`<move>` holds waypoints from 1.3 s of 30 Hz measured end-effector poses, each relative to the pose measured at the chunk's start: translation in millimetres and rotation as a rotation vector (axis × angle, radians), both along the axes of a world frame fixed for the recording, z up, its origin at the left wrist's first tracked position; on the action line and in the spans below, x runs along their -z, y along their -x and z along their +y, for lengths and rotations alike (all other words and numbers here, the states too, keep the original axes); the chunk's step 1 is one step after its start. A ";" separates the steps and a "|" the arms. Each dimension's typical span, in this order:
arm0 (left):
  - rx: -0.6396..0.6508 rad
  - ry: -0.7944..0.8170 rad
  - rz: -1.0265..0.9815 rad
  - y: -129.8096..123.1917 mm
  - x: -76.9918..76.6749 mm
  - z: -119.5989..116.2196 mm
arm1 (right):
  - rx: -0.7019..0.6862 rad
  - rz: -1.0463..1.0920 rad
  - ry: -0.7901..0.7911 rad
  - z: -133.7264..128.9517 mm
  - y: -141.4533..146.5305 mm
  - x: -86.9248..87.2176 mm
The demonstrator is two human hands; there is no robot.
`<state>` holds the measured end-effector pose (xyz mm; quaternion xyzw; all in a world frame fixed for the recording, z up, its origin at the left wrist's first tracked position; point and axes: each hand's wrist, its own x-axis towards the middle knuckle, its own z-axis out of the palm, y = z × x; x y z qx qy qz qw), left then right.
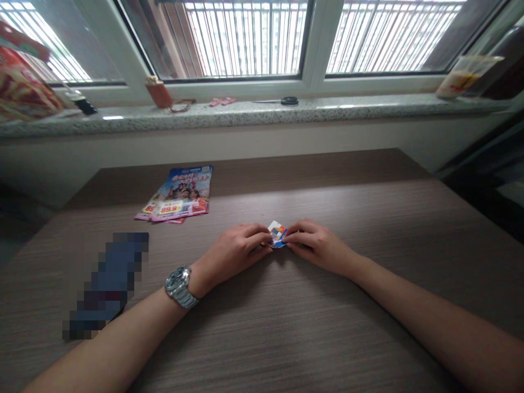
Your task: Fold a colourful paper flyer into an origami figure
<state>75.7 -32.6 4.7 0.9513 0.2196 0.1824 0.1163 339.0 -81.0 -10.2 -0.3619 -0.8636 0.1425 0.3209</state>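
A small folded piece of colourful printed paper (277, 232), white, blue and orange, is held at the middle of the wooden table (327, 327). My left hand (241, 244), with a silver watch on its wrist, pinches the left side of the paper. On the opposite side, my right hand (317, 244) grips the paper's right edge between thumb and fingers. The fingertips cover parts of the paper, so its full shape is hidden.
Several printed flyers (184, 194) lie stacked at the table's back left. A blurred dark blue object (110, 284) rests near my left forearm. On the granite windowsill (229, 117) are scissors (289, 101), an orange-red container (159, 94) and a plastic cup (460, 79).
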 end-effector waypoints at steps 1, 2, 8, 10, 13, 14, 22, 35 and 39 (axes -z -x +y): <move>-0.004 0.017 -0.007 0.0 -0.1 -0.1 | 0.006 0.007 0.006 0.1 0.2 0.4; -0.006 0.031 -0.013 -0.1 -0.3 -0.2 | 0.013 0.016 0.013 0.2 0.3 0.8; 0.002 0.085 -0.064 -1.0 -2.4 -1.3 | 0.066 0.068 0.066 1.0 0.3 1.3; -0.017 0.048 -0.064 -1.6 -2.8 -1.1 | 0.083 0.061 0.077 1.4 0.8 0.5; -0.075 -0.031 -0.040 -2.5 -2.7 -0.2 | 0.110 0.051 0.111 2.6 2.4 -0.7; -0.088 -0.045 -0.033 -2.8 -2.6 0.2 | 0.120 0.052 0.125 3.2 3.1 -0.9; -0.171 0.015 -0.062 -7.1 1.2 1.4 | 0.225 0.074 0.172 8.1 8.5 0.3; -0.197 -0.063 -0.065 -8.2 4.4 3.4 | 0.277 0.090 0.160 10.8 11.1 0.9; -0.185 -0.066 -0.058 -8.2 5.4 2.8 | 0.254 0.073 0.134 12.9 10.1 5.2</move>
